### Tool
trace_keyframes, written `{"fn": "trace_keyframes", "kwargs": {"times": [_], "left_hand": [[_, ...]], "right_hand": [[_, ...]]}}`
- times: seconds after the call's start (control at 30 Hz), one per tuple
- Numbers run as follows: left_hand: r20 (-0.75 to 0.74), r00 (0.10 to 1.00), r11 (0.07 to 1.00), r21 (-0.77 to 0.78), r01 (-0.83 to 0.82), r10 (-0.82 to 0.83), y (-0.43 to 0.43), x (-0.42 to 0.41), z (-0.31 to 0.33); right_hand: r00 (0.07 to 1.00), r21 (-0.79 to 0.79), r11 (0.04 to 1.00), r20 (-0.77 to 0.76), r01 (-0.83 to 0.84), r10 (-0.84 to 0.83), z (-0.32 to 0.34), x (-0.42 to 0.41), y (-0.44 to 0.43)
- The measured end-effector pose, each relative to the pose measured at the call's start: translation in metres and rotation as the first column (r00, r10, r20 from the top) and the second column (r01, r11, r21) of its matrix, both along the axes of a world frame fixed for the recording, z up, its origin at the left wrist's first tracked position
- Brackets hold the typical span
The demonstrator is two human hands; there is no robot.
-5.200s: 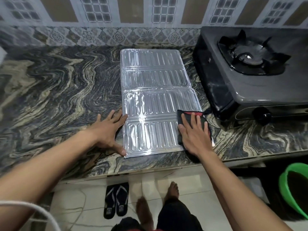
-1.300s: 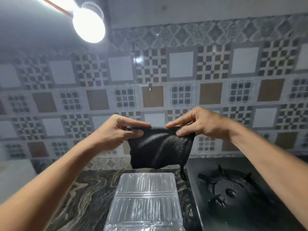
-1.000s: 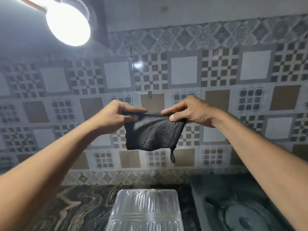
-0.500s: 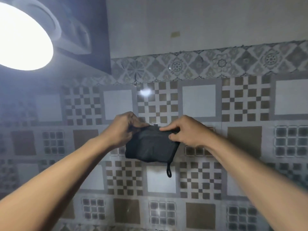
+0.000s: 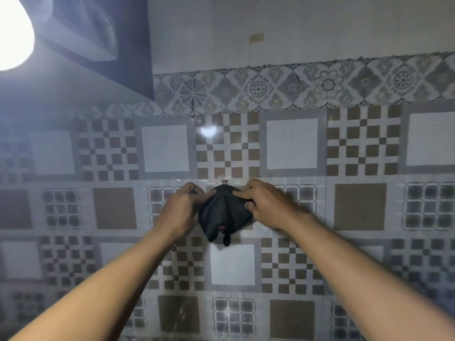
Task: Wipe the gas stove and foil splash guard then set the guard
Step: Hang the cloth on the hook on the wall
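The black cloth (image 5: 225, 215) hangs mid-frame before the tiled wall (image 5: 357, 156), bunched into a wedge. Its long axis runs 12 to 6, narrow end down. A red fleck and a small loop (image 5: 226, 239) mark its 6 o'clock tip. The left hand (image 5: 183, 212) pinches its 9 o'clock edge, the right hand (image 5: 264, 205) its 3 o'clock edge.

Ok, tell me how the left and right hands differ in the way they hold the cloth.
The left hand grips the cloth's upper left corner; the right hand grips its upper right. The right hand's thumb tip shows on the cloth's front under a stretched forefinger; the left hand's thumb cannot be made out. Both pinch the top edge before the tiled wall.
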State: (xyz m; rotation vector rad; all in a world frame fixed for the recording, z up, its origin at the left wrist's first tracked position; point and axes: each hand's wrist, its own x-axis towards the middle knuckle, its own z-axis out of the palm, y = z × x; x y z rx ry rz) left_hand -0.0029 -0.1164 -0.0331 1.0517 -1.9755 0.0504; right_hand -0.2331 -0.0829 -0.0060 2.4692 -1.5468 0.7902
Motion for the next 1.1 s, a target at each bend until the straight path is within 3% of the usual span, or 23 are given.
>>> {"fn": "trace_keyframes", "kwargs": {"times": [0.07, 0.23, 0.57, 0.67, 0.87, 1.1], "left_hand": [[0.056, 0.998, 1.000, 0.012, 0.000, -0.001, 0.007, 0.001, 0.003], [0.037, 0.999, 0.992, 0.120, -0.036, 0.032, 0.010, 0.005, 0.015], [0.019, 0.988, 0.987, 0.046, -0.152, 0.152, 0.044, 0.002, 0.023], [-0.014, 0.986, 0.984, 0.060, -0.166, 0.167, 0.064, 0.001, 0.016], [0.127, 0.963, 0.939, 0.222, -0.261, 0.237, 0.122, 0.009, -0.012], [0.284, 0.882, 0.790, 0.400, -0.465, 0.376, 0.199, 0.049, -0.064]], "right_hand": [[0.999, 0.013, 1.000, 0.034, 0.016, -0.016, 0.000, 0.002, 0.005], [0.996, 0.041, 0.999, 0.093, 0.007, -0.010, -0.002, 0.002, 0.012], [0.989, 0.013, 1.000, 0.145, 0.002, -0.003, 0.013, -0.007, 0.048], [0.996, 0.034, 0.997, 0.057, 0.065, -0.067, 0.013, -0.005, 0.063], [0.988, 0.180, 0.977, -0.121, 0.118, -0.097, 0.000, 0.013, 0.101], [0.970, 0.269, 0.963, -0.229, -0.015, 0.079, -0.037, 0.053, 0.136]]}}
